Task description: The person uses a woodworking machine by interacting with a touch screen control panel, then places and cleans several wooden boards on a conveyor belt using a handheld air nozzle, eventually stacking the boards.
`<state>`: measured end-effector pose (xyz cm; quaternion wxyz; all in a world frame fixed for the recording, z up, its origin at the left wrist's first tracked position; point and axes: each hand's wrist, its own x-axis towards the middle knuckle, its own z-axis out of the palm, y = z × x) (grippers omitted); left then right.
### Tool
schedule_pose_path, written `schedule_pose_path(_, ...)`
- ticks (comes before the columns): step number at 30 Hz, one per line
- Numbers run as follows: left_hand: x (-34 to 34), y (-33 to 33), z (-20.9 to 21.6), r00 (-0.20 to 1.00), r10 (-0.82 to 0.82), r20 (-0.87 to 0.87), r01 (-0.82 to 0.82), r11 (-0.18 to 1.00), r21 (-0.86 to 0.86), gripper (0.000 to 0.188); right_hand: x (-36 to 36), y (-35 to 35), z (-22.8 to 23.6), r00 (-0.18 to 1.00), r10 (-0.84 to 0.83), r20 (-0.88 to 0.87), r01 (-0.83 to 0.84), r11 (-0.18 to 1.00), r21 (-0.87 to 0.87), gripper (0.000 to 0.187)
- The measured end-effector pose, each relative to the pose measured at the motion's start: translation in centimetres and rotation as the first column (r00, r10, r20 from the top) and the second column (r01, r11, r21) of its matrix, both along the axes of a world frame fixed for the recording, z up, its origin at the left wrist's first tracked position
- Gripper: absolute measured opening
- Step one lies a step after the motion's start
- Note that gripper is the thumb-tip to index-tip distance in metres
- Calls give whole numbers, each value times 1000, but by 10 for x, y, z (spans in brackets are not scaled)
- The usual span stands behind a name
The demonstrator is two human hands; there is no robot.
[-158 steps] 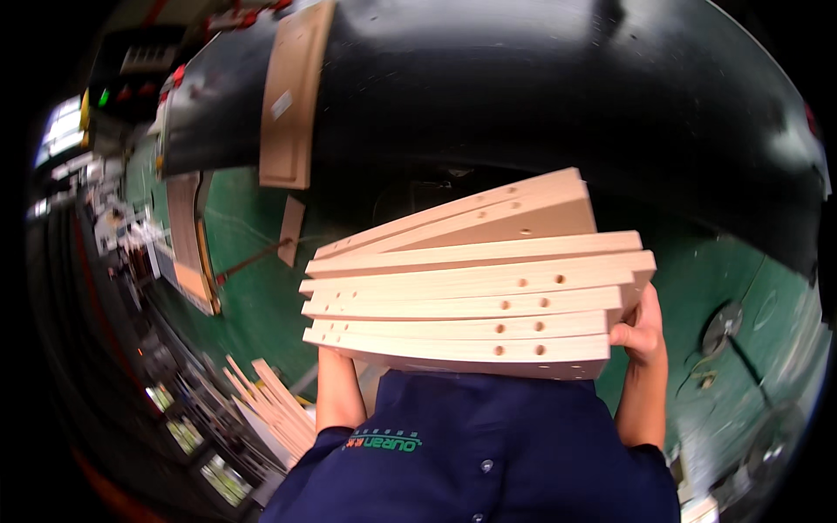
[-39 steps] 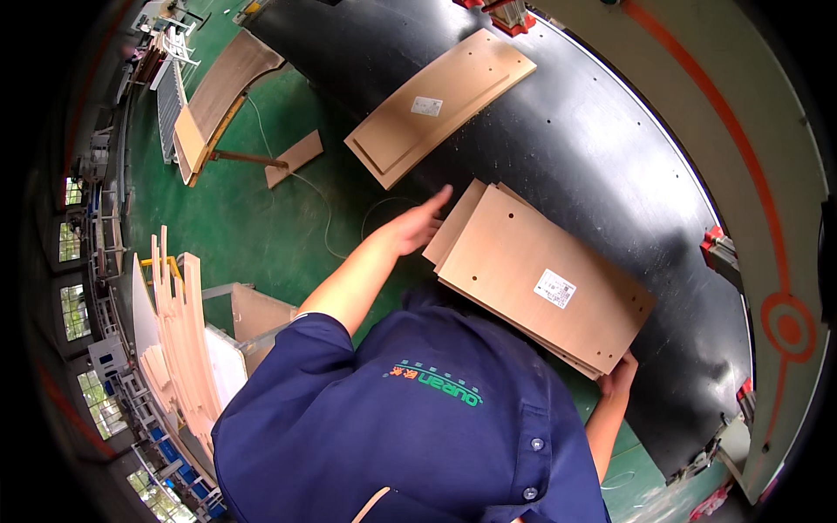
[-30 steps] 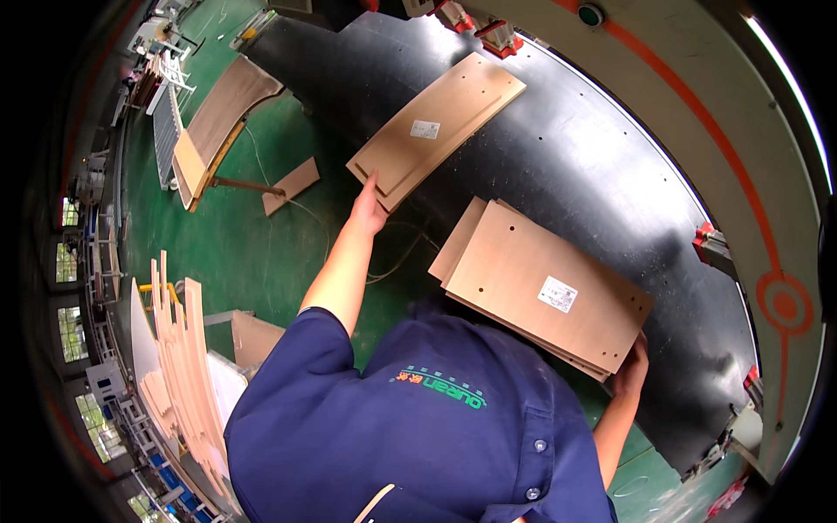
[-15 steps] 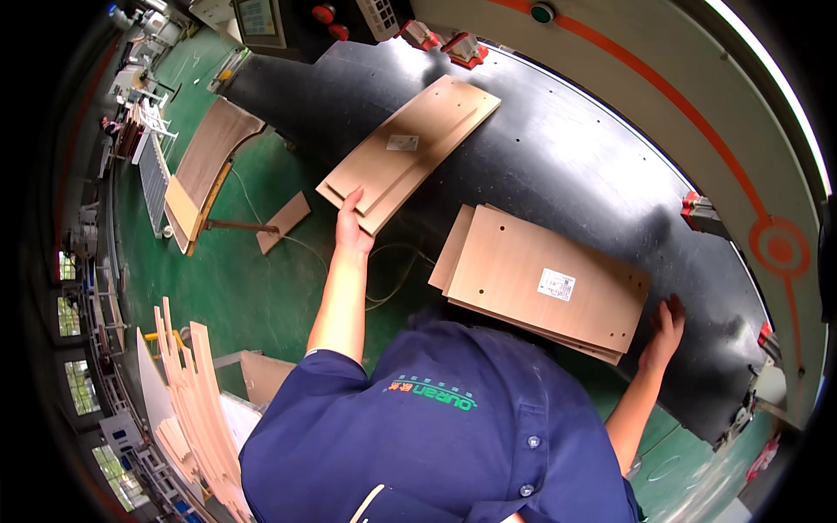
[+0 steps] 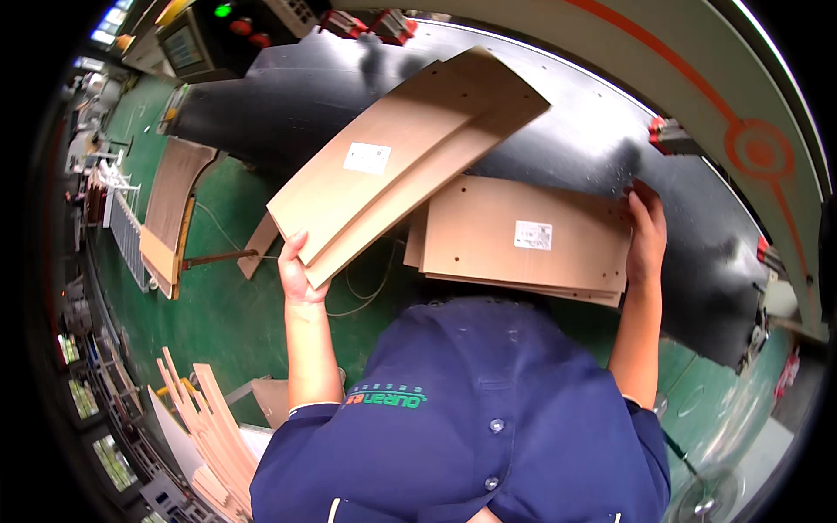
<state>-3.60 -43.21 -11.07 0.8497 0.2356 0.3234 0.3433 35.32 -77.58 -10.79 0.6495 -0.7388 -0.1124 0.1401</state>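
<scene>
My left hand grips the near end of two overlapping wooden panels, thumb on top and fingers underneath. The panels slant up to the far right, and the upper one bears a white label. In front of my body lies a stack of drilled wooden panels, also with a white label on top. At the right end of that stack is my right hand, its fingers apart and slightly bent beside the edge. Whether it touches the panels is hard to see.
Beneath the stack is a black machine table, with red clamps along its far side. A control panel stands at the far left. On the green floor to the left are a curved board and several wood strips.
The two panels in my left hand have come up and nearer, their far end swinging right over the stack. My right hand has moved up along the stack's right end.
</scene>
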Motion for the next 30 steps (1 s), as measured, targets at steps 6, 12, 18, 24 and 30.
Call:
schedule_pose_path(6,18,-17,-7,975,-224,-6,224,974,-20,68,9,-35,24,961,15,-276,30,986,161,41)
schedule_pose_path(12,60,-30,-9,891,-451,-55,452,892,6,75,-9,-73,37,973,54,-225,-79,991,-103,43)
schedule_pose_path(18,77,-31,-20,834,-543,-94,545,839,-16,74,-25,-95,22,964,-81,-254,51,992,-119,45)
schedule_pose_path(24,90,-28,-23,796,-537,-281,581,807,103,69,-29,-94,17,974,-68,-215,4,959,-285,45)
schedule_pose_path(30,93,-38,-20,740,-413,-531,598,766,238,59,-23,-97,10,976,-32,-214,-31,958,-286,37)
